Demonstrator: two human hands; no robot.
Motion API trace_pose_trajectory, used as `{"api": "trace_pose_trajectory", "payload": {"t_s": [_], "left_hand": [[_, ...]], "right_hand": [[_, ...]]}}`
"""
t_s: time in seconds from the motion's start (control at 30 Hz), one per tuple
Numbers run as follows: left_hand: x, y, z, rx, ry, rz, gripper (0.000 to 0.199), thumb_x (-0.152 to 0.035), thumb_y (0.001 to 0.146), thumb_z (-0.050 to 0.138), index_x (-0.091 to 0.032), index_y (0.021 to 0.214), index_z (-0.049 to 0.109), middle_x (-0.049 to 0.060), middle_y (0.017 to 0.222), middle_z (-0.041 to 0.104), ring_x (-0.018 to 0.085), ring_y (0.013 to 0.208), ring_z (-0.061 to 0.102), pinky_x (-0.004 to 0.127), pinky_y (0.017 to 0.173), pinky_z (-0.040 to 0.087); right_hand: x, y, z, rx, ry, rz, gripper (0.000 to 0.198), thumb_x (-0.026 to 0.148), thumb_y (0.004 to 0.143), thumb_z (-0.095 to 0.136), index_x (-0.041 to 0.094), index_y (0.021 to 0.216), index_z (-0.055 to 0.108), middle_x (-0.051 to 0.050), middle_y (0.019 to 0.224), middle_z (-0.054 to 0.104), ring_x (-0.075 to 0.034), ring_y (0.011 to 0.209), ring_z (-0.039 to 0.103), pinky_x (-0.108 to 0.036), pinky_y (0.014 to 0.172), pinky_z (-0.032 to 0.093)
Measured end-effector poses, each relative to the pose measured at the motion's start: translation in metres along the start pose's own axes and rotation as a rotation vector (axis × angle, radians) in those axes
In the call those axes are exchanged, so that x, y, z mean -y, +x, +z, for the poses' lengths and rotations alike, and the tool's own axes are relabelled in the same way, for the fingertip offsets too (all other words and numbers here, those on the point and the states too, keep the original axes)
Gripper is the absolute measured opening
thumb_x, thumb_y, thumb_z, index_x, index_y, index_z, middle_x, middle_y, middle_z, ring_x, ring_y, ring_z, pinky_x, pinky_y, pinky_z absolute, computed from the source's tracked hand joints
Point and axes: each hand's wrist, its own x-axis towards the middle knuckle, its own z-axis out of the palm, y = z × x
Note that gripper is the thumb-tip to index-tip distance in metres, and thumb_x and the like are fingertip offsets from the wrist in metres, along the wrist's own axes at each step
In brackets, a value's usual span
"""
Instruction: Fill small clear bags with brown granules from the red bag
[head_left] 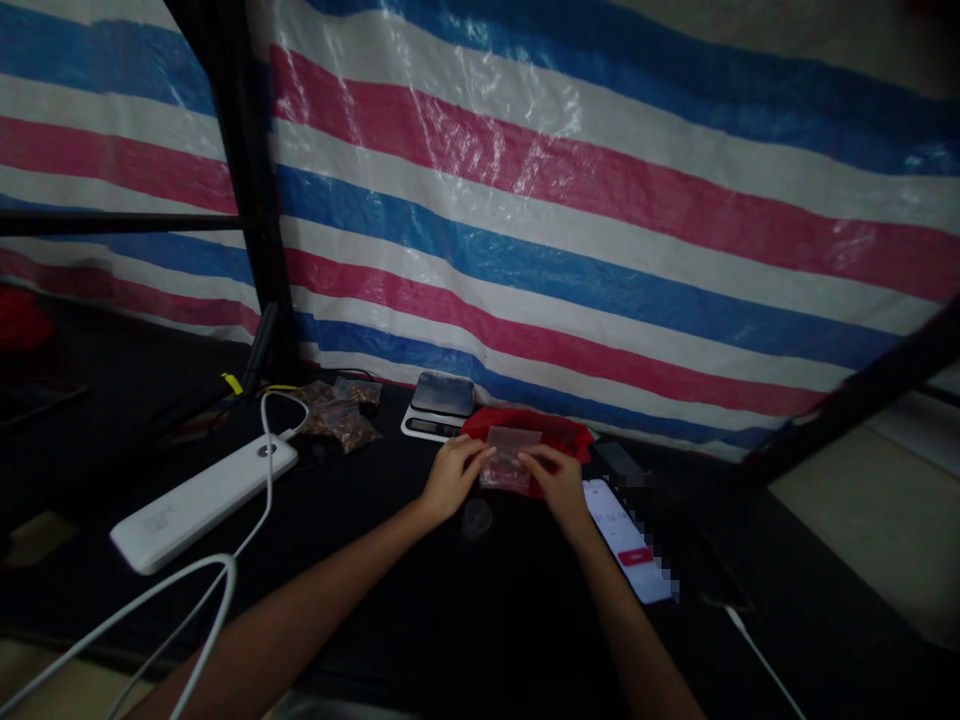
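Note:
Between my hands is a small clear plastic bag (514,440), held upright over a red bag (562,428). My left hand (453,475) pinches its left edge between thumb and fingers. At the opposite edge, my right hand (559,482) grips it in the same way. Whether anything lies inside the bag is too dim to tell. Just below my hands a small clear round cup (477,518) stands on the black table. Behind my left hand sits a small digital scale (431,428) with a dark platform.
Several clear bags of small brown pieces (341,420) lie left of the scale. A white power bank (202,505) with white cables (229,575) takes up the left side. A lit phone (628,540) lies beside my right forearm. Behind the table hangs a striped tarp (525,230).

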Motion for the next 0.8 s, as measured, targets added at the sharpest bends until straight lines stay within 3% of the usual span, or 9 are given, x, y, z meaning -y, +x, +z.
{"api": "trace_pose_trajectory", "payload": {"t_s": [0.1, 0.2, 0.3, 0.53, 0.8], "left_hand": [[0.001, 0.001, -0.002, -0.024, -0.004, -0.010, 0.033, -0.036, 0.086, 0.037, -0.016, 0.075, 0.061, 0.003, 0.072, 0.059, 0.014, 0.071, 0.050, 0.025, 0.069, 0.037], [0.003, 0.002, -0.005, -0.042, 0.015, 0.008, 0.035, -0.037, 0.087, 0.036, -0.016, 0.075, 0.061, 0.003, 0.072, 0.059, 0.014, 0.071, 0.051, 0.024, 0.068, 0.036], [0.004, 0.002, -0.007, 0.015, 0.084, 0.038, 0.033, -0.040, 0.085, 0.038, -0.017, 0.075, 0.061, 0.001, 0.069, 0.059, 0.013, 0.069, 0.051, 0.025, 0.069, 0.035], [0.011, 0.002, -0.007, 0.126, 0.170, 0.077, 0.029, -0.040, 0.080, 0.049, -0.018, 0.068, 0.063, 0.000, 0.067, 0.062, 0.013, 0.071, 0.052, 0.027, 0.073, 0.031], [0.016, 0.005, -0.010, 0.159, 0.182, 0.109, 0.019, -0.035, 0.077, 0.055, -0.019, 0.070, 0.064, -0.001, 0.072, 0.065, 0.014, 0.075, 0.053, 0.027, 0.073, 0.028]], "right_hand": [[0.000, -0.001, -0.003, 0.122, -0.040, 0.003, 0.025, 0.038, 0.068, 0.059, 0.020, 0.085, 0.067, -0.003, 0.076, 0.068, -0.018, 0.067, 0.060, -0.028, 0.063, 0.045], [0.001, -0.003, -0.004, 0.211, -0.107, -0.023, 0.022, 0.037, 0.069, 0.059, 0.022, 0.081, 0.068, -0.001, 0.074, 0.068, -0.017, 0.065, 0.060, -0.027, 0.063, 0.044], [-0.001, -0.003, -0.005, 0.179, -0.149, -0.029, 0.021, 0.040, 0.069, 0.058, 0.021, 0.072, 0.068, -0.001, 0.066, 0.067, -0.016, 0.059, 0.059, -0.026, 0.058, 0.043], [-0.007, 0.001, -0.010, 0.068, -0.247, -0.011, 0.026, 0.042, 0.070, 0.056, 0.020, 0.076, 0.068, 0.000, 0.054, 0.063, -0.016, 0.050, 0.056, -0.025, 0.051, 0.039], [-0.005, -0.002, -0.012, 0.092, -0.475, -0.114, 0.020, 0.040, 0.072, 0.056, 0.025, 0.077, 0.068, -0.002, 0.075, 0.068, -0.020, 0.067, 0.060, -0.027, 0.060, 0.040]]}}
